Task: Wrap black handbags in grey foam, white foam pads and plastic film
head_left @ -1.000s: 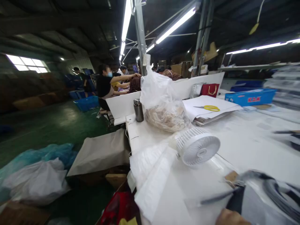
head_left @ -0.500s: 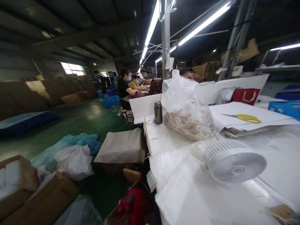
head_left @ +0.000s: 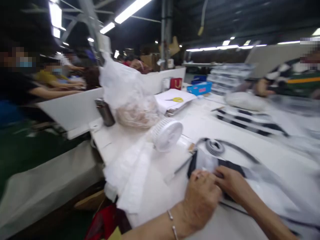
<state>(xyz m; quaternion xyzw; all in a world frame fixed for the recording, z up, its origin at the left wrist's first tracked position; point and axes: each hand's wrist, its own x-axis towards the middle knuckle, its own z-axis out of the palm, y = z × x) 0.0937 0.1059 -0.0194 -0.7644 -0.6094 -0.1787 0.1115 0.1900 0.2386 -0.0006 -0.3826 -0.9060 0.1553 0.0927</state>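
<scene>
Left hand [head_left: 200, 197] and right hand [head_left: 230, 185] lay on dark folded garment in clear plastic bag [head_left: 203, 161], grip unreadable through blur; apparently smoothing, next needs even pressure.

- Dark roof, long fluorescent tubes [head_left: 130, 10] lit.
- Steel post [head_left: 165, 30] behind the long white table [head_left: 250, 146].
- White partition board [head_left: 72, 108] along its left edge.
- Green floor [head_left: 15, 156] at left.

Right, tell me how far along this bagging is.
Looks done: striped folded pieces lie stacked farther up the table. In hand: the left hand and right hand rest on a dark garment in a clear bag. Left: blur hides whether that bag is closed; likely sealing and stacking it.
</scene>
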